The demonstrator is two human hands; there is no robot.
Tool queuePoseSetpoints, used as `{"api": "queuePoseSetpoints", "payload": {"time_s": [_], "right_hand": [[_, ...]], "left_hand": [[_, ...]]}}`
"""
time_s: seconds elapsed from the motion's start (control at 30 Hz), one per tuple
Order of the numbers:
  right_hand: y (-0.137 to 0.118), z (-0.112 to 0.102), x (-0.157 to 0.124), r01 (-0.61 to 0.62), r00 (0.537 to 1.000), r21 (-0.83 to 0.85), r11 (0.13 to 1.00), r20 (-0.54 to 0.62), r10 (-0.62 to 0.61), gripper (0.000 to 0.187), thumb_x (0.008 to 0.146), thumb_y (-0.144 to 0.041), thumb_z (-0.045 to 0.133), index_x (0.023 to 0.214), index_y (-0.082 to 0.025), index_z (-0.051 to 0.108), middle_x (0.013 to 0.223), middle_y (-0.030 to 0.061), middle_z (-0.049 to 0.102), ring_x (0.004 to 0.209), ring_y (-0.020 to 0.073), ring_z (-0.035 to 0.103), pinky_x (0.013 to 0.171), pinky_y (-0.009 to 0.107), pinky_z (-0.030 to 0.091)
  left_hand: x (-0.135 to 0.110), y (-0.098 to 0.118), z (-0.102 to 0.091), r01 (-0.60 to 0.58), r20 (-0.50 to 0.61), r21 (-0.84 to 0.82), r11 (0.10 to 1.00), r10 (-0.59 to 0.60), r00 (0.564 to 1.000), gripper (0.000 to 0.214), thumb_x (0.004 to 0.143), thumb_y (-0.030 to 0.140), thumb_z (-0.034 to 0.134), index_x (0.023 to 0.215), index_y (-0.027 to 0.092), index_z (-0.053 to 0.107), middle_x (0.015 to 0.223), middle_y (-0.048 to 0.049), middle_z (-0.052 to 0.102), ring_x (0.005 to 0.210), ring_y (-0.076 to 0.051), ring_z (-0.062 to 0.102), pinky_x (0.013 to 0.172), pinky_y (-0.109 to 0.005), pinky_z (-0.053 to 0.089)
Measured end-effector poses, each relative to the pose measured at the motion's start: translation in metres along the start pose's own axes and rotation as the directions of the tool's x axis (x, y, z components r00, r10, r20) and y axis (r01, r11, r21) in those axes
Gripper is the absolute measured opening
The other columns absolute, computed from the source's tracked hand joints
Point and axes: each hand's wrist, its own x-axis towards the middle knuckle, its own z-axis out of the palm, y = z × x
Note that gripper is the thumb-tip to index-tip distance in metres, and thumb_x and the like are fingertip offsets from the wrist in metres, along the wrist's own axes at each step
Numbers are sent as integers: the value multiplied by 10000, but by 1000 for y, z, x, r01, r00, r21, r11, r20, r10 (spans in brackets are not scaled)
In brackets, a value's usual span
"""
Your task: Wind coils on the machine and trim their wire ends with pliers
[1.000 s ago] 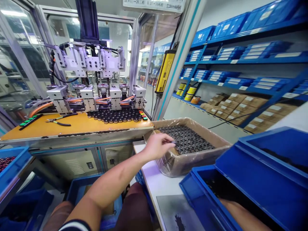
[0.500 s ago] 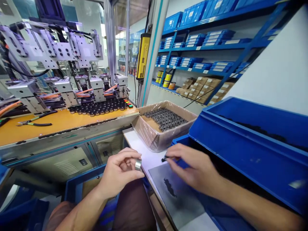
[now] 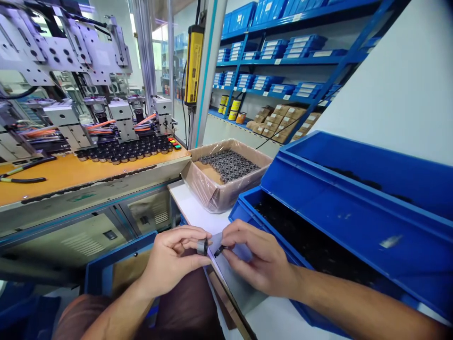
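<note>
Between the thumb and fingers of my left hand is a short silvery metal cylinder, one round end turned toward the right. My right hand pinches a small black part at its fingertips. The black part is close to the cylinder's right end, and a narrow gap shows between them. Both hands are above the edge of a white table. Under my right hand lies a grey sheet, partly covered by the hand.
A plastic-lined carton of dark round parts stands behind my hands. Stacked blue bins with black parts fill the right. On the left, a machine's orange bench bears rows of black-and-metal parts and pliers.
My right hand has moved left with the black part, up to the metal cylinder in my left hand. The view has shifted rightward, and more of the lower blue bin shows.
</note>
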Motion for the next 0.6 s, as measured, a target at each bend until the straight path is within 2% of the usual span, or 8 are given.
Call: {"api": "queuePoseSetpoints", "payload": {"time_s": [0.17, 0.3, 0.4, 0.6], "right_hand": [[0, -1, 1, -66, 998, 67, 996, -11, 66, 139, 881, -85, 595, 988, -173, 604, 901, 52, 583, 782, 139, 574, 677, 273, 506], [0, -1, 3, -60, 998, 97, 994, -13, 61, 167, 879, -75, 596, 1015, -166, 623, 899, 55, 577, 776, 137, 584, 656, 257, 519], [-1, -1, 3, -9, 999, 52, 999, -32, 11, 220, 881, -46, 575, 1055, -171, 627, 912, 59, 579, 801, 140, 590, 667, 255, 528], [-1, -2, 2, 128, 992, -75, 989, 1, -128, 360, 847, -55, 588, 1201, -117, 558, 1006, 123, 594, 921, 194, 605, 747, 320, 566]], "left_hand": [[2, -1, 3, 79, 15, -39, 996, -79, 997, 361, 599, 7, 847, 877, 232, 799, 1018, -46, 775, 744, -88, 703, 662, -136, 562], [0, -3, 10, 198, 52, -129, 972, -192, 980, 390, 598, 8, 853, 921, 217, 789, 820, -14, 784, 682, -81, 695, 645, -134, 556], [-1, -7, 13, 239, 40, -145, 960, -235, 971, 426, 572, 0, 862, 944, 191, 778, 745, 1, 769, 673, -86, 692, 653, -143, 557], [2, -7, 11, 207, -14, -84, 975, -209, 978, 386, 572, 38, 877, 925, 159, 777, 801, -26, 775, 726, -101, 693, 705, -162, 554]]}}
